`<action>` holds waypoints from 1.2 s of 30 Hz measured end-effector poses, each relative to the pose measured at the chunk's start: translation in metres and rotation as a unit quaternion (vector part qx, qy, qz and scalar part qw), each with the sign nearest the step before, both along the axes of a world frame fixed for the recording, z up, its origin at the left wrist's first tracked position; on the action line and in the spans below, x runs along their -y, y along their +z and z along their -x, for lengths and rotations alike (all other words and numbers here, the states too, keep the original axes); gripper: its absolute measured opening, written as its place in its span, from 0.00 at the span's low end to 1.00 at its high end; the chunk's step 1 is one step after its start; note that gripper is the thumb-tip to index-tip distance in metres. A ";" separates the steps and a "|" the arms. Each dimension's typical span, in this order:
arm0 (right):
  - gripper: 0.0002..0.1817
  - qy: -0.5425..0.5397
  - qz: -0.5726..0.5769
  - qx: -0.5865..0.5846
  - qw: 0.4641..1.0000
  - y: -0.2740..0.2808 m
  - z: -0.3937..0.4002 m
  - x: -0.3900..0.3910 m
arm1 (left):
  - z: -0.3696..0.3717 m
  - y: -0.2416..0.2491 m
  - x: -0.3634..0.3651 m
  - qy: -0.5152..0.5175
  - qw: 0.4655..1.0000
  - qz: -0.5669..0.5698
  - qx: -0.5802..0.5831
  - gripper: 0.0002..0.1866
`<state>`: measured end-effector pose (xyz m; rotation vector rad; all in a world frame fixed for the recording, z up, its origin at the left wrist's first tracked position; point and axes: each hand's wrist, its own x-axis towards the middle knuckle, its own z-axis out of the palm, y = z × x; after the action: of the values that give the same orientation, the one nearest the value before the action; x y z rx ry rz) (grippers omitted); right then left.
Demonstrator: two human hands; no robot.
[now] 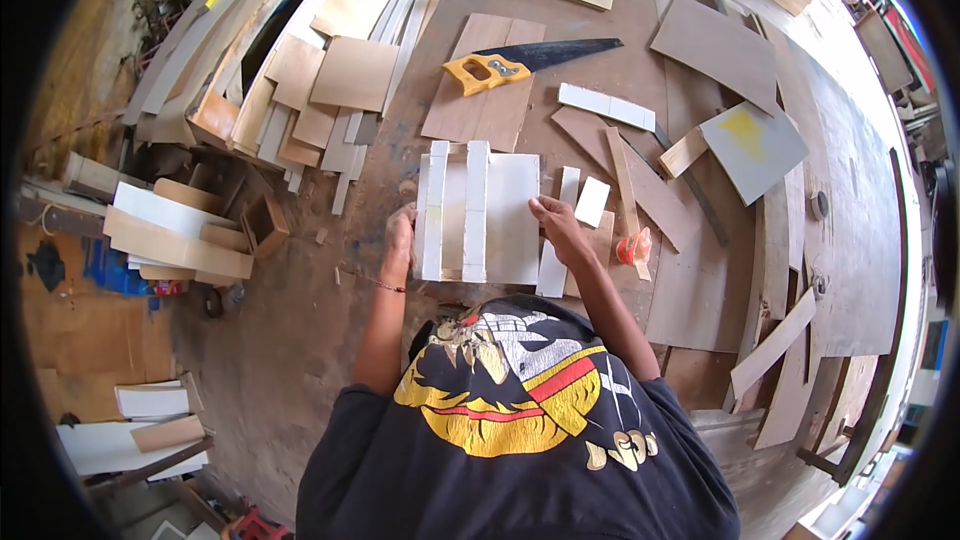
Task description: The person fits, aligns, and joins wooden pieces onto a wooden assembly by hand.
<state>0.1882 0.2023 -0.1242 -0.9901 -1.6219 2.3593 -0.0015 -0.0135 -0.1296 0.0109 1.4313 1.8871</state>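
Observation:
Between my two hands is a white wooden panel assembly [512, 220], with two raised white strips [475, 205] running along its left part. My left hand [399, 240] grips its left edge, fingers partly hidden behind the side. My right hand [562, 228] pinches the right edge, thumb on top near the middle. Just beyond the panel lies a hand saw [490, 70] with a yellow handle and dark blade, resting on a brown board [440, 115]. A small white block [592, 202] sits right of my right hand.
Wood offcuts [350, 75] are stacked at the upper left. A grey board with a yellow patch [755, 150] and a white strip [607, 106] lie to the right. An orange-red item [633, 248] sits near my right forearm. More scraps [180, 235] pile at the left.

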 end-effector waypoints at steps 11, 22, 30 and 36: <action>0.13 0.060 -0.268 0.105 0.956 0.010 0.005 0.013 | 0.035 0.005 0.004 -0.071 0.980 0.096 -0.161 0.19; 0.16 0.024 -0.468 0.109 0.877 0.042 -0.025 -0.006 | 0.065 0.013 -0.020 -0.178 0.963 0.126 -0.159 0.16; 0.26 0.143 -0.553 0.259 0.779 0.071 -0.039 0.015 | 0.059 0.047 -0.028 -0.193 0.869 0.288 -0.352 0.14; 0.33 0.153 -0.525 0.290 0.785 0.058 -0.039 0.036 | 0.053 0.055 -0.021 -0.180 0.858 0.304 -0.372 0.18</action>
<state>0.2269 0.1664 -0.0659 -1.2090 -2.9198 0.7953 -0.0549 0.0075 -0.0743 0.7214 2.2993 1.0720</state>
